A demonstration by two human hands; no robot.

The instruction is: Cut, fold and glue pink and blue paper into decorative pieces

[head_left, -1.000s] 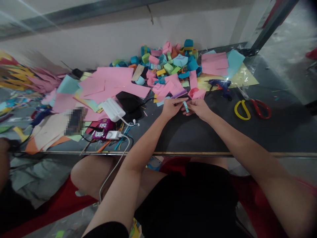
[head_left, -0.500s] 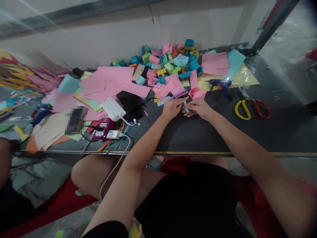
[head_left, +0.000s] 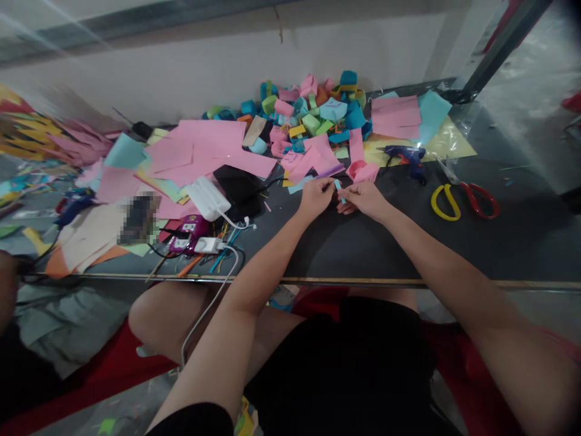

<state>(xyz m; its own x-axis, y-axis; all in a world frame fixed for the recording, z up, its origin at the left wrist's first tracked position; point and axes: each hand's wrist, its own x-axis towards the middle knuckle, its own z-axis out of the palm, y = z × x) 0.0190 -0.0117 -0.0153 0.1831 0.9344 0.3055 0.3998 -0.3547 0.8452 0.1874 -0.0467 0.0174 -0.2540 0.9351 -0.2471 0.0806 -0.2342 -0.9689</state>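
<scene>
A small light-blue paper strip (head_left: 339,189) is pinched between my two hands over the dark table. My left hand (head_left: 316,195) grips its upper end with thumb and finger. Lower down the strip, the fingertips of my right hand (head_left: 364,200) are closed on it. Just beyond my hands lie a rolled pink paper piece (head_left: 362,172) and folded pink paper (head_left: 318,156). The scissors (head_left: 463,194), with one yellow and one red handle, rest to the right of my right hand.
Colourful folded paper pieces (head_left: 313,115) are heaped by the wall. A blue glue gun (head_left: 406,158) lies at the right on yellow paper. To the left are pink sheets (head_left: 209,142), a white power bank (head_left: 207,198), a purple power socket (head_left: 189,233) and cables. Another person sits at far left.
My left fingers have drawn back slightly and curled onto the upper end of the blue strip, which now shows more between the hands. My right hand has barely moved.
</scene>
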